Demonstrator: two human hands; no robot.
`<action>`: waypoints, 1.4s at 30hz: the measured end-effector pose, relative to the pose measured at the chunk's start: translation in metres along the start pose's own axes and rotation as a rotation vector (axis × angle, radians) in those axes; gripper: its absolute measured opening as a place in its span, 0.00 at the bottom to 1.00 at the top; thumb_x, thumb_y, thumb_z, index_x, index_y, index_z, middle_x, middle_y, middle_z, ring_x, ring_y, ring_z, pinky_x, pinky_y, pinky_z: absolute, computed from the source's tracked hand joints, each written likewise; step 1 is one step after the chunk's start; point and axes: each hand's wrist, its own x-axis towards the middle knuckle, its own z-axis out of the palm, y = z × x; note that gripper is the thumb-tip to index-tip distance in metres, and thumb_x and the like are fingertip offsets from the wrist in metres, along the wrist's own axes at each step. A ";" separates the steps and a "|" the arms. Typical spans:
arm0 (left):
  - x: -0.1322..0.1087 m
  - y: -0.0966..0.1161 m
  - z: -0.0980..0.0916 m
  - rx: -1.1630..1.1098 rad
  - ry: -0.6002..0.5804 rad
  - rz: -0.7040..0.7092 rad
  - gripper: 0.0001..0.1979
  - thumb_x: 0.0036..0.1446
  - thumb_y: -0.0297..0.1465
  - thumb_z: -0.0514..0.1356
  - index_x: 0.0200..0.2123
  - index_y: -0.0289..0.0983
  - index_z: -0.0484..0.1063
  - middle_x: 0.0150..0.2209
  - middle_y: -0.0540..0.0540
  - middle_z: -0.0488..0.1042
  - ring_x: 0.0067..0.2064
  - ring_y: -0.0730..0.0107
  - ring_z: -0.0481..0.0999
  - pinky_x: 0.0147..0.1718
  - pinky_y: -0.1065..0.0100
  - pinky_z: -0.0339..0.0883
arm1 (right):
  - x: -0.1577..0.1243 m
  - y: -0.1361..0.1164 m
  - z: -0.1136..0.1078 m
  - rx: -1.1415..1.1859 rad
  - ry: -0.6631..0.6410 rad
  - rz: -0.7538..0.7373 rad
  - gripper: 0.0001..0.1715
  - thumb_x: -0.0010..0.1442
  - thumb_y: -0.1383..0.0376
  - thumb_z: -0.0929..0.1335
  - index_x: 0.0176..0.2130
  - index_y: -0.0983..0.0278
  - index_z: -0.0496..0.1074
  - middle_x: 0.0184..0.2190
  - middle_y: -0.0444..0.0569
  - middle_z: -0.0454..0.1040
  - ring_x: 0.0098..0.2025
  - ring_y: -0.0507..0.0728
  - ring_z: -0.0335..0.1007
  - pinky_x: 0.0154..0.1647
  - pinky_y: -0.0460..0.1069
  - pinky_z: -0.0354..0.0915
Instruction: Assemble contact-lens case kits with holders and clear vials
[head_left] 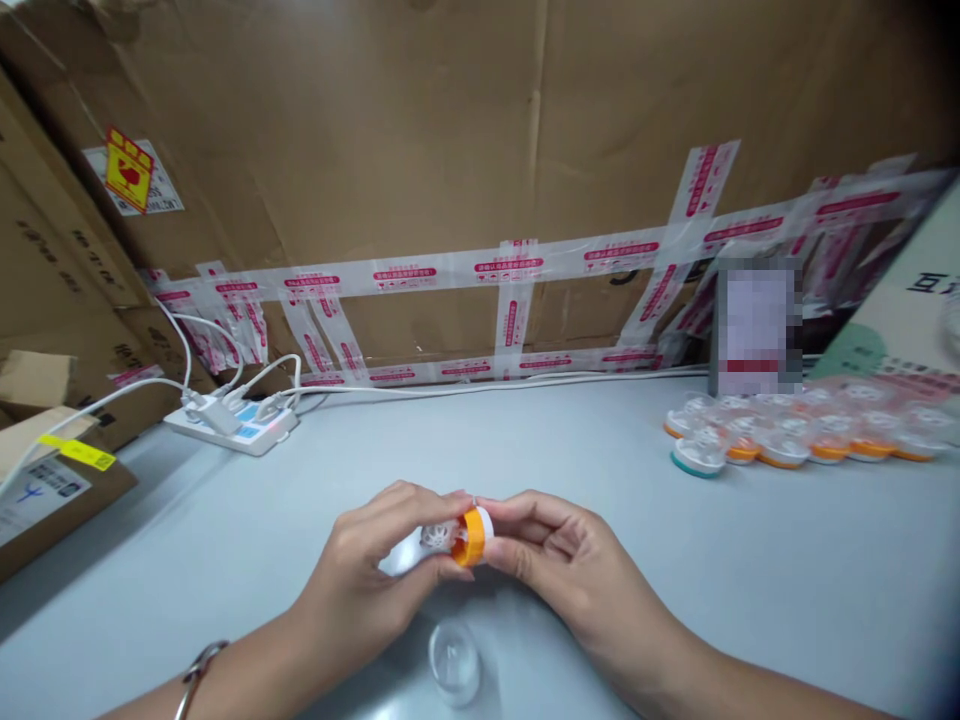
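Between my two hands, above the table, is a small round piece (471,537) with an orange ring, a white rim on its right and a white patterned part on its left. My left hand (390,555) grips the orange ring between thumb and fingers. The thumb and fingertips of my right hand (559,550) pinch the white rim. Below them, a clear round cover (454,662) lies on the table, touched by neither hand.
Several clear-topped pieces with orange, white or teal bases (795,430) stand at the right. Behind them is a blurred upright box (754,325). A power strip (244,425) with white cables lies back left, near a cardboard box (67,480). Large taped cardboard (420,150) walls the back.
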 end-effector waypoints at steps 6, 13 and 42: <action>-0.001 -0.003 -0.002 0.039 -0.053 -0.017 0.20 0.50 0.23 0.62 0.47 0.41 0.68 0.34 0.48 0.74 0.35 0.71 0.72 0.34 0.72 0.66 | -0.001 0.001 0.001 0.136 -0.081 0.037 0.15 0.45 0.61 0.74 0.31 0.64 0.67 0.33 0.43 0.73 0.36 0.51 0.72 0.43 0.50 0.66; 0.004 -0.001 -0.002 -0.037 -0.107 -0.208 0.19 0.50 0.27 0.62 0.47 0.40 0.70 0.39 0.46 0.75 0.39 0.68 0.73 0.39 0.69 0.66 | 0.000 0.000 -0.001 0.061 -0.055 0.075 0.22 0.47 0.62 0.72 0.43 0.62 0.67 0.35 0.45 0.70 0.34 0.51 0.71 0.44 0.51 0.64; 0.005 0.003 -0.005 -0.034 -0.132 -0.114 0.19 0.53 0.26 0.59 0.49 0.41 0.66 0.44 0.45 0.69 0.45 0.69 0.69 0.44 0.67 0.65 | 0.003 -0.007 -0.006 0.057 -0.121 0.085 0.21 0.49 0.63 0.72 0.44 0.62 0.70 0.38 0.49 0.75 0.41 0.54 0.70 0.47 0.50 0.63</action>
